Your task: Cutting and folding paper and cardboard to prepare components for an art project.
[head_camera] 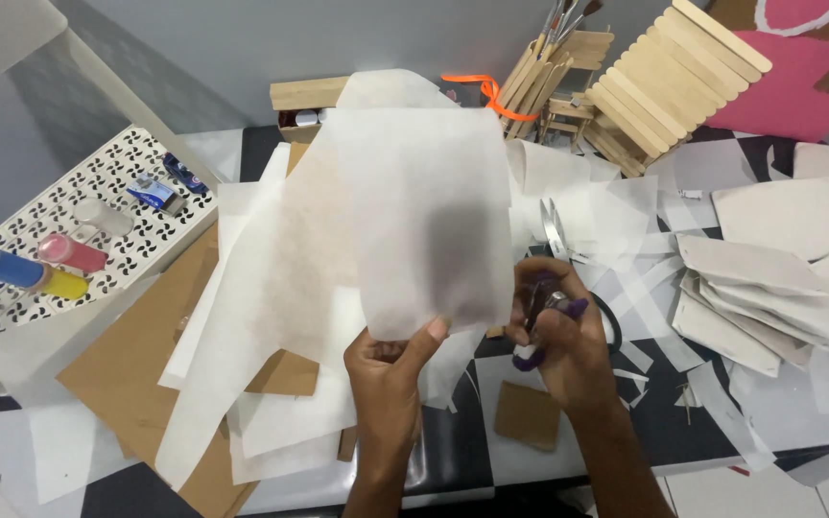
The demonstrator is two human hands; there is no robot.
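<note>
- Head view: we are seeing the left hand (388,369) pinching the bottom edge of a thin translucent white paper sheet (424,211), thumb pressing on its front, and holding it upright above the cluttered table.
- The right hand (556,336) is curling its fingers through the purple-handled steel scissors (554,278), blades pointing up just beside the sheet's right edge.
- We are judging that the limp sheet could be sagging or tearing, since one pinch is carrying it.
- The blades could be nicking the left thumb, being this near.

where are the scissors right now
In the head view, the scissors are in the right hand, right of centre, blades pointing up beside the white paper sheet held by the left hand.
</note>
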